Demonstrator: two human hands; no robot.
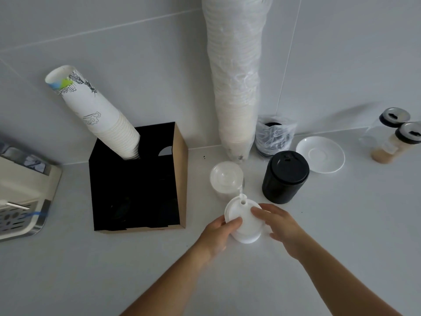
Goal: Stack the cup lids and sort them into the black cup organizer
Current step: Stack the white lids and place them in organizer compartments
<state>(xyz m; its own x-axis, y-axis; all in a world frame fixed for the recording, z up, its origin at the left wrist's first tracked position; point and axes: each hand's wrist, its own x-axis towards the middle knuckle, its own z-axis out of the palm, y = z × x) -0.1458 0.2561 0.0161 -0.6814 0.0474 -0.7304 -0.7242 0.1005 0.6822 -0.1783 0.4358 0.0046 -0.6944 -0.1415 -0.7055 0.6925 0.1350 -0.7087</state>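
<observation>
lids (245,221) sit stacked on the worktop (341,224) right of the black organizer (136,190), left hand (218,233) and right hand (281,225) clasping them; uneven squeezing could topple the stack.

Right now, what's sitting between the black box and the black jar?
In the head view, a stack of clear lids stands between the black box and the black jar.

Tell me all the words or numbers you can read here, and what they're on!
There are none I can read.
Stack of paper cups in the black cup organizer: drawings and a blue-green patch, no clear letters.
Black lid stack: raised marks on top, too small to read.
Shaker jars: no readable label.
</observation>
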